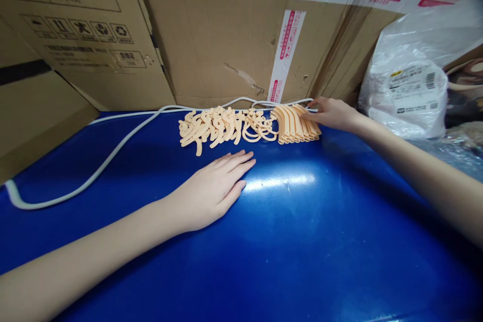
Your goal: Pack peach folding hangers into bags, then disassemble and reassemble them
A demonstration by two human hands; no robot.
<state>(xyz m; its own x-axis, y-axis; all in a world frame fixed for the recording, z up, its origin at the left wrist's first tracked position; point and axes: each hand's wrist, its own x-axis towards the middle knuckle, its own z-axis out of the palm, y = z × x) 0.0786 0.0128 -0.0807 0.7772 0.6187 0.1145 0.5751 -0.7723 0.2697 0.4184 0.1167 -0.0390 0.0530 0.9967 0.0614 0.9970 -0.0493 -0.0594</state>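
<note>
My left hand rests palm down on the blue tabletop, fingers stretched out, holding nothing. Just beyond its fingertips lies a heap of small beige S-shaped pieces, with thin beige rings beside them. To the right of the rings, curved beige strips stand packed side by side in a row. My right hand reaches to the far right end of that row, its thumb and fingertips closed around the upper end of a strip. The strip's far side is hidden behind the fingers.
A white cable loops over the left of the blue table and runs along its back edge. Cardboard boxes wall off the back and left. At the right stands a clear plastic bag with a white labelled package inside.
</note>
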